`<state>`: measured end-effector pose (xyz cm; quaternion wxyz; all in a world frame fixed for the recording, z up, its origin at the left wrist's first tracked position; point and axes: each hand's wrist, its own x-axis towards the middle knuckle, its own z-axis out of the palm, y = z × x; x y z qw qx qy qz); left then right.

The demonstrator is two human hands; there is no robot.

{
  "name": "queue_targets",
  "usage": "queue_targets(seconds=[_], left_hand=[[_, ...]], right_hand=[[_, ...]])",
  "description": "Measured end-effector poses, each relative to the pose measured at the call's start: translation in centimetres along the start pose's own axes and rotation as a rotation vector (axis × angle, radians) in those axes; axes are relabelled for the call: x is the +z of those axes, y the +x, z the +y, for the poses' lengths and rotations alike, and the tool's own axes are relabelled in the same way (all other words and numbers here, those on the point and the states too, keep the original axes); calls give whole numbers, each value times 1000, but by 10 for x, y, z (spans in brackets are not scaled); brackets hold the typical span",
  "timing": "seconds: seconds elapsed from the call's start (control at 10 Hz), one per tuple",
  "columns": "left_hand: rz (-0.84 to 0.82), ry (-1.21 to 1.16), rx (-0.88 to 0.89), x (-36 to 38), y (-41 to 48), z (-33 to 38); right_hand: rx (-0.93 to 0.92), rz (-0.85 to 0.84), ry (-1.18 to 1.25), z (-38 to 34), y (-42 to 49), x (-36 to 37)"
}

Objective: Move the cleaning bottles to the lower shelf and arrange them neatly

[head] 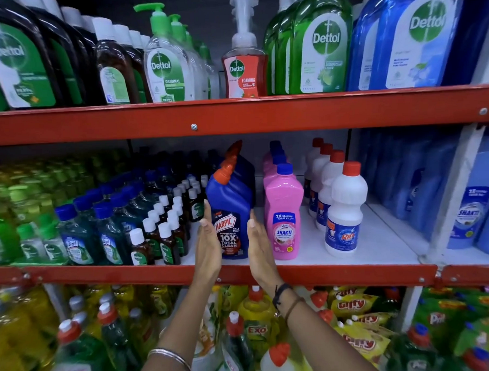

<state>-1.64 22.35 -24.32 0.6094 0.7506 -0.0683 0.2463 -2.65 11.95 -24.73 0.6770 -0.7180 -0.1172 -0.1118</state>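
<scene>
A blue Harpic bottle (pixel 230 214) with an orange-red angled cap stands at the front of a short row on the white middle shelf (pixel 374 235). My left hand (pixel 208 243) lies flat against its left side and my right hand (pixel 258 243) flat against its right side, fingers straight and pointing up. To its right stands a row of pink Shakti bottles (pixel 284 214) with blue caps, then a row of white Rin bottles (pixel 345 209) with red caps.
Small brown Dettol bottles (pixel 167 233) and blue-capped Lizol bottles (pixel 77 234) crowd the shelf's left. Large Dettol bottles (pixel 321 41) fill the upper shelf. Red shelf rails (pixel 234 115) run across. Below are yellow dish-liquid bottles (pixel 254 311) and pouches (pixel 362 340).
</scene>
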Motion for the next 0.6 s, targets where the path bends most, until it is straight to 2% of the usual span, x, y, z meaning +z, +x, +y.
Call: queue_targets(seconds=[0.2,0.4,0.5,0.6], left_hand=[[2,0,-47,-2,-1,0],[60,10,-5,3,-9,4],[197,-17,121,10,-18,15],[315,29,424,18,-19,44]], right_hand=[[-3,-1,2,3,2,-2],[-19,-34,24,-2,0,-14],[-54,-32,35,-2,-11,-36],[-107,21,58,0,-44,-68]])
